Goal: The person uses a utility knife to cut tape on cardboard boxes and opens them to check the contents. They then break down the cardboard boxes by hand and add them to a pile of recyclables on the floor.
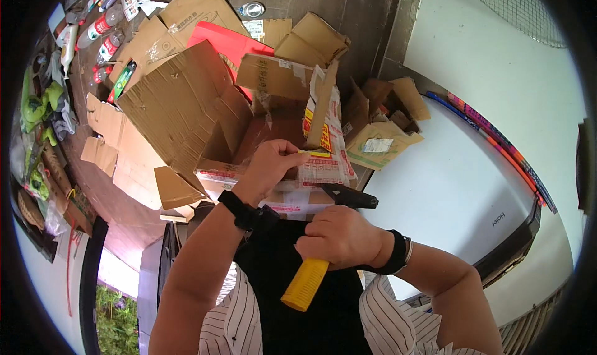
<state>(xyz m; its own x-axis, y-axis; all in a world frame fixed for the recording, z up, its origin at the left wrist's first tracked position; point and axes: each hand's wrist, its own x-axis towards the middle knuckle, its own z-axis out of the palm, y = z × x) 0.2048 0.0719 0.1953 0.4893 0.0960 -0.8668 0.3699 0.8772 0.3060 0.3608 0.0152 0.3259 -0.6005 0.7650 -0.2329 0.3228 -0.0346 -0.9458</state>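
Pinching at the edge of a glossy red-and-white printed sheet with yellow-and-red patches (341, 147) with the left hand (277, 162), near the middle of the view, thumb and forefinger nearly meeting. Wrapping the fingers of the right hand (339, 237), at 5 o'clock from that middle, tightly around a tool with a ribbed yellow cylindrical handle and a tapering black head (305, 286). Pointing the handle's end toward 7 o'clock and the head toward 1 o'clock, just beside the near wall of a large open brown cardboard box (180, 100). Not being able to tell whether the head is touching that wall. Having the box stretching from the middle toward 11 o'clock, with flaps spreading outward and the printed sheet covering part of its right side. Wearing a black watch (249, 215) on the left wrist and a black band (398, 252) on the right.

Seeing a smaller open cardboard box (385, 137) at 2 o'clock, a glossy white appliance (460, 162) at 3, clear plastic bottles with red labels (102, 32) at 10, and a flat bright-red sheet (233, 41) at 11.
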